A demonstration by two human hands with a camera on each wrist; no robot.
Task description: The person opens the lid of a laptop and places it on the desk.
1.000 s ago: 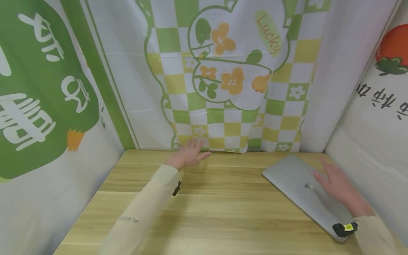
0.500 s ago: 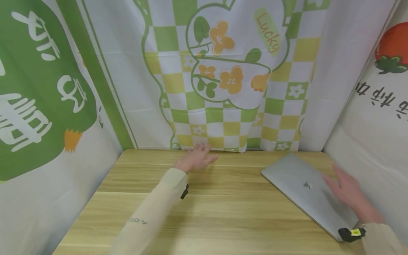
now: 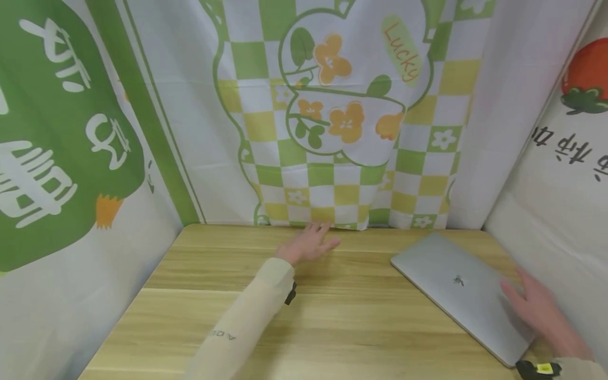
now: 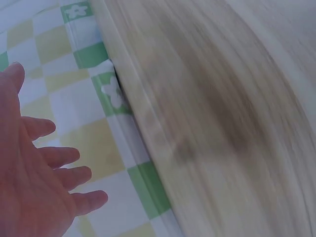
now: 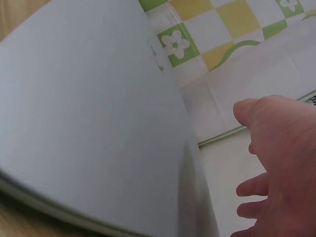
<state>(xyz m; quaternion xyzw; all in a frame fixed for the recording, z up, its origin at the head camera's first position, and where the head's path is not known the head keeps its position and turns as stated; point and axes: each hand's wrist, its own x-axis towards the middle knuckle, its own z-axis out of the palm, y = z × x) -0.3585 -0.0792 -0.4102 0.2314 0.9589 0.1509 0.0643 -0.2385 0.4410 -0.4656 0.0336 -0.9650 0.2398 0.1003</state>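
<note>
A closed silver laptop (image 3: 456,290) lies slanted on the right side of the wooden table (image 3: 342,322), a small dark logo on its lid. Over its right edge hovers my right hand (image 3: 539,306), fingers spread and holding nothing. The right wrist view has that hand (image 5: 281,163) beside the large grey lid (image 5: 94,108), apart from it. Toward the table's back edge, my left hand (image 3: 307,244) is stretched out with loose, spread fingers. In the left wrist view the left hand (image 4: 39,168) holds nothing, with the checked cloth behind it.
A green, white and yellow checked cloth (image 3: 323,174) hangs along the back edge of the table. White and green printed cloth (image 3: 62,132) covers the left side, and a white cloth with a tomato print (image 3: 581,79) hangs at the right.
My left hand has moved to the right along the back of the table. My right hand has drifted right and toward me, off the middle of the lid. The laptop stays put.
</note>
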